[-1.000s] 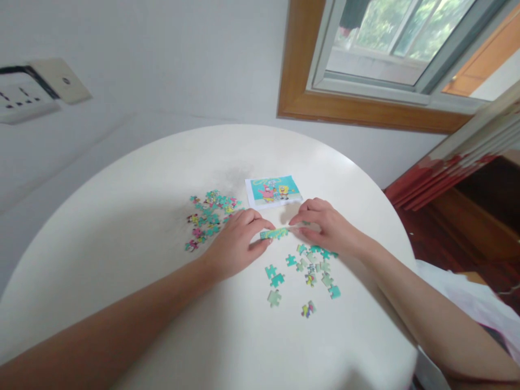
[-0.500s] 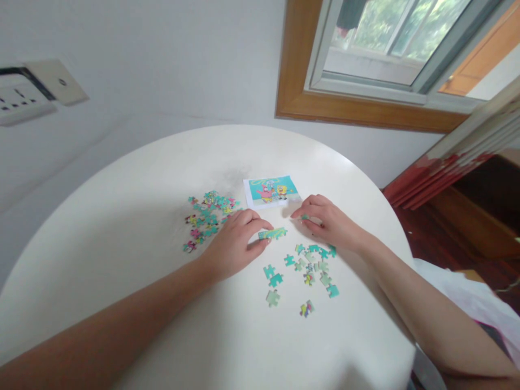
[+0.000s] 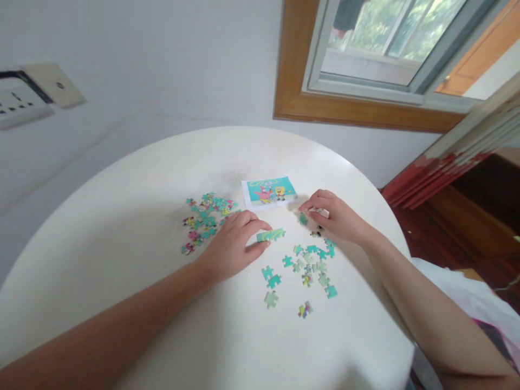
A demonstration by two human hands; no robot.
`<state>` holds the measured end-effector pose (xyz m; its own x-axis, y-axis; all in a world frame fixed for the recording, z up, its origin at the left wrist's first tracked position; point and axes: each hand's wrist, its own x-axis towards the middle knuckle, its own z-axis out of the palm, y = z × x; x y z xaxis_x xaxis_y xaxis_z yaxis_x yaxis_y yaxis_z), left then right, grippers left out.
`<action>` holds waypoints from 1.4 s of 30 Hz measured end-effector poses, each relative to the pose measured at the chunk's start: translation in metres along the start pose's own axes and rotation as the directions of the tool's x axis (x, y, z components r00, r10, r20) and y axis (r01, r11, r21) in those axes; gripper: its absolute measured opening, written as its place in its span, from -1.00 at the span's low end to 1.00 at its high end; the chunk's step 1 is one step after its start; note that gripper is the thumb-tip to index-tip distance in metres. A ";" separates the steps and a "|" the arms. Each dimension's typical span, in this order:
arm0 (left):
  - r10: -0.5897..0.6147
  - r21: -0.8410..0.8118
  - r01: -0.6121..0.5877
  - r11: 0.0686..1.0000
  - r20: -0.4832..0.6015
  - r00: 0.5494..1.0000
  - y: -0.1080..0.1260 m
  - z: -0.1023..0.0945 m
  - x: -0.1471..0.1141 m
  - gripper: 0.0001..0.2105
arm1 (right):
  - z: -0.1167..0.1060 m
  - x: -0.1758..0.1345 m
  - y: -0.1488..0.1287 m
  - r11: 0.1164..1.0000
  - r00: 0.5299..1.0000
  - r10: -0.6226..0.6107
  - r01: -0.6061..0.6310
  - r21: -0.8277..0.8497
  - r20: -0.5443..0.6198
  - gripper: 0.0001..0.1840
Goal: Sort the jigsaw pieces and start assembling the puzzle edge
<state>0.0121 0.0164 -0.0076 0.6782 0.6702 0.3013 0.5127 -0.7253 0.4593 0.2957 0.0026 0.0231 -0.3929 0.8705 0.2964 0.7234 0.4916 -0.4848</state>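
My left hand [image 3: 235,241] rests on the table with thumb and forefinger closed on the two ends of a short strip of joined jigsaw pieces [image 3: 276,234], teal with yellow-green lettering. My right hand [image 3: 335,216] is bent over the table to the right of the picture card. Its thumb and fingertips pinch a small pale jigsaw piece, partly hidden by the fingers. A teal piece [image 3: 303,219] lies just under those fingertips. Loose teal and pale green pieces [image 3: 311,260] are spread below my right hand. To the left of my left hand lies a heap of mixed pieces [image 3: 203,219].
A picture card [image 3: 270,192] with cartoon figures lies behind my hands on the round white table [image 3: 162,336]. Beyond the table edge are a wall with a socket [image 3: 20,100], a wood-framed window [image 3: 365,111] and a red-and-white curtain [image 3: 430,173].
My right hand has shifted slightly right and up, uncovering a teal piece and a darker piece beneath it. My left hand stays on the strip.
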 end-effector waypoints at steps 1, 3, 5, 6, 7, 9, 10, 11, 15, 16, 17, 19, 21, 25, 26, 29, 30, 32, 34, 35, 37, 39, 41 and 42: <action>0.001 0.000 -0.001 1.000 0.002 1.000 0.000 0.000 0.000 -0.79 | 0.000 0.000 -0.001 1.000 1.000 0.003 -0.003 0.001 0.002 -0.74; 0.001 0.002 -0.001 1.000 0.005 1.000 0.000 0.000 0.000 -0.78 | 0.000 0.000 -0.001 1.000 1.000 0.007 -0.007 0.003 0.002 -0.74; -0.003 0.006 0.003 1.000 0.010 1.000 0.000 0.000 0.000 -0.75 | -0.001 0.000 -0.002 1.000 1.000 0.010 -0.010 0.008 -0.001 -0.74; -0.007 0.010 0.007 1.000 0.013 1.000 0.000 0.000 0.000 -0.74 | -0.001 0.000 -0.002 1.000 1.000 0.010 -0.010 0.013 -0.002 -0.73; -0.010 0.015 0.010 1.000 0.016 1.000 0.000 0.000 0.000 -0.72 | -0.001 0.000 -0.002 1.000 1.000 0.009 -0.009 0.017 -0.003 -0.73; -0.015 0.025 0.014 1.000 0.022 1.000 0.000 0.000 -0.001 -0.69 | -0.001 0.000 -0.002 1.000 1.000 0.005 -0.005 0.023 0.000 -0.73; -0.016 0.030 0.015 0.999 0.023 1.000 0.000 0.001 -0.001 -0.68 | -0.001 0.000 -0.002 1.000 1.000 0.003 -0.003 0.024 0.001 -0.74; -0.017 0.033 0.016 0.999 0.023 1.000 0.000 0.001 -0.001 -0.67 | -0.001 0.000 -0.002 1.000 1.000 0.003 -0.003 0.024 0.002 -0.74; -0.016 0.043 0.015 0.999 0.021 1.000 0.000 0.000 -0.001 -0.68 | -0.001 0.000 -0.002 1.000 1.000 0.010 -0.010 0.019 0.007 -0.74; -0.015 0.044 0.015 0.999 0.021 1.000 0.001 0.000 -0.001 -0.68 | -0.001 0.000 -0.002 1.000 1.000 0.011 -0.011 0.018 0.007 -0.74; -0.016 0.044 0.015 0.999 0.021 1.000 0.001 0.000 -0.001 -0.68 | -0.001 0.000 -0.003 1.000 1.000 0.013 -0.013 0.018 0.007 -0.73; -0.018 0.043 0.017 0.999 0.025 1.000 0.001 0.000 -0.001 -0.67 | -0.002 0.000 -0.003 1.000 1.000 0.016 -0.016 0.018 0.007 -0.73; -0.019 0.042 0.018 0.999 0.028 0.999 0.000 0.000 -0.001 -0.66 | -0.002 0.000 -0.003 1.000 1.000 0.019 -0.019 0.022 0.009 -0.72; -0.015 0.039 0.014 0.999 0.024 1.000 -0.001 0.001 -0.001 -0.66 | -0.001 0.000 -0.003 0.999 1.000 0.022 -0.023 0.023 0.004 -0.72; -0.014 0.039 0.013 0.999 0.022 1.000 -0.001 0.001 -0.001 -0.67 | -0.001 0.000 -0.003 1.000 1.000 0.022 -0.022 0.022 0.004 -0.72; -0.017 0.040 0.016 0.999 0.020 1.000 -0.001 0.001 -0.002 -0.68 | 0.000 0.000 -0.002 1.000 1.000 0.017 -0.017 0.025 0.007 -0.72; -0.017 0.040 0.016 0.999 0.019 1.000 -0.001 0.001 -0.002 -0.68 | 0.000 0.000 -0.002 1.000 1.000 0.017 -0.017 0.026 0.008 -0.72; -0.015 0.038 0.014 0.999 0.021 1.000 -0.001 0.001 -0.002 -0.68 | 0.000 0.000 -0.002 0.999 1.000 0.020 -0.020 0.027 0.010 -0.72; -0.014 0.037 0.013 0.999 0.021 1.000 -0.001 0.001 -0.002 -0.67 | 0.000 0.000 -0.002 0.999 1.000 0.027 -0.027 0.027 0.012 -0.71; -0.015 0.037 0.014 0.999 0.022 1.000 -0.001 0.001 -0.002 -0.67 | -0.001 -0.001 -0.002 0.999 1.000 0.028 -0.029 0.028 0.013 -0.71; -0.013 0.038 0.012 0.999 0.021 1.000 -0.001 0.001 -0.002 -0.67 | -0.001 -0.001 -0.003 0.999 0.999 0.032 -0.032 0.031 0.016 -0.71; -0.010 0.039 0.009 0.999 0.020 1.000 -0.001 0.001 -0.002 -0.67 | -0.001 -0.001 -0.004 0.999 0.999 0.034 -0.035 0.034 0.024 -0.71; -0.009 0.039 0.009 0.999 0.021 1.000 -0.001 0.001 -0.002 -0.67 | -0.001 0.000 -0.004 0.999 0.999 0.036 -0.037 0.037 0.021 -0.71; -0.010 0.039 0.009 0.999 0.022 1.000 -0.001 0.001 -0.002 -0.67 | -0.001 0.000 -0.004 0.999 0.999 0.036 -0.037 0.038 0.017 -0.71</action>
<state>0.0112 0.0158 -0.0099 0.6846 0.6739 0.2779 0.5391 -0.7247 0.4292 0.2935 0.0002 0.0258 -0.3759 0.8880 0.2647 0.7151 0.4597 -0.5265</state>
